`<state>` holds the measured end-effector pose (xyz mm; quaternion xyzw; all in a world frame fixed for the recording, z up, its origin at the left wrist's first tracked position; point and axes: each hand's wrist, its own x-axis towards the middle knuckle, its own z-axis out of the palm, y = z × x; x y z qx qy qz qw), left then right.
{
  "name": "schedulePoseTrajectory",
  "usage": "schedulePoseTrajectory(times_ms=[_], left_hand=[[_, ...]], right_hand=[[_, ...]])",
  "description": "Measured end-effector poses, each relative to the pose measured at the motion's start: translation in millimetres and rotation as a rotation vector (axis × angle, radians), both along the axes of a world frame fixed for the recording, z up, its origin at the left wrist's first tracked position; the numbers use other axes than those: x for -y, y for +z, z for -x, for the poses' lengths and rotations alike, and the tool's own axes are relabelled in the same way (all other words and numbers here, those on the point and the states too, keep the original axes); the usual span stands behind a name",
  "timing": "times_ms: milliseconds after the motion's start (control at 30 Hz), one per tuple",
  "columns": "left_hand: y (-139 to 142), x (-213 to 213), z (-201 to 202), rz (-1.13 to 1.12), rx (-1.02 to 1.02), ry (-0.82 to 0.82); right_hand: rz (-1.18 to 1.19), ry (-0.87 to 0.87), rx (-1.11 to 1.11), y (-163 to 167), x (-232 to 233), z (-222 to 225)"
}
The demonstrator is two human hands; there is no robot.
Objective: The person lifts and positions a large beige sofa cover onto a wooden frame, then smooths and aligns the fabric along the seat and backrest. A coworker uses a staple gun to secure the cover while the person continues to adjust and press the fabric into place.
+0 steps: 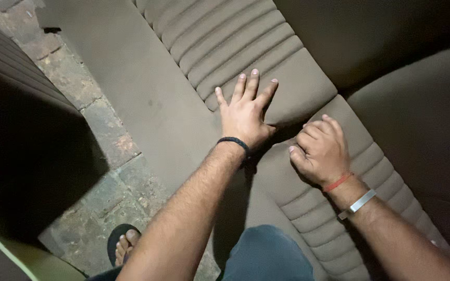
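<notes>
My left hand (244, 112) lies flat, fingers spread, pressing on a brown ribbed seat cushion (235, 41) near its lower edge. It wears a dark band at the wrist. My right hand (321, 149) is curled, its fingers hooked on the edge of a second ribbed cushion (334, 218) where the two pieces meet at a dark gap. A red thread and a silver bracelet sit on that wrist.
A stone-paved floor (100, 130) runs along the left. My foot in a sandal (124, 242) and my knee in blue trousers (266, 255) show at the bottom. Another ribbed seat part (11, 57) lies in shadow at far left, with a pale green edge (16, 250) below.
</notes>
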<state>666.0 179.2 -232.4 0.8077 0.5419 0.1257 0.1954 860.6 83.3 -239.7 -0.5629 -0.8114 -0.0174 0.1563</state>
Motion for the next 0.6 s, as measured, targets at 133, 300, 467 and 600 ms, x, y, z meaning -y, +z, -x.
schedulePoseTrajectory(times_ms=[133, 300, 467, 600], left_hand=[[1.0, -3.0, 3.5, -0.017, -0.030, -0.044], [7.5, -8.3, 7.3, 0.006, -0.033, -0.047], [7.5, -10.9, 8.8, -0.009, -0.013, -0.050], [5.1, -11.6, 7.2, -0.007, 0.008, -0.034]], right_hand=[[-0.029, 0.018, -0.001, 2.7, -0.2, 3.1], [-0.012, 0.024, -0.028, 10.5, -2.2, 8.2], [-0.004, 0.013, -0.028, 9.0, -5.4, 8.0], [-0.006, 0.014, -0.024, 4.6, -5.8, 6.2]])
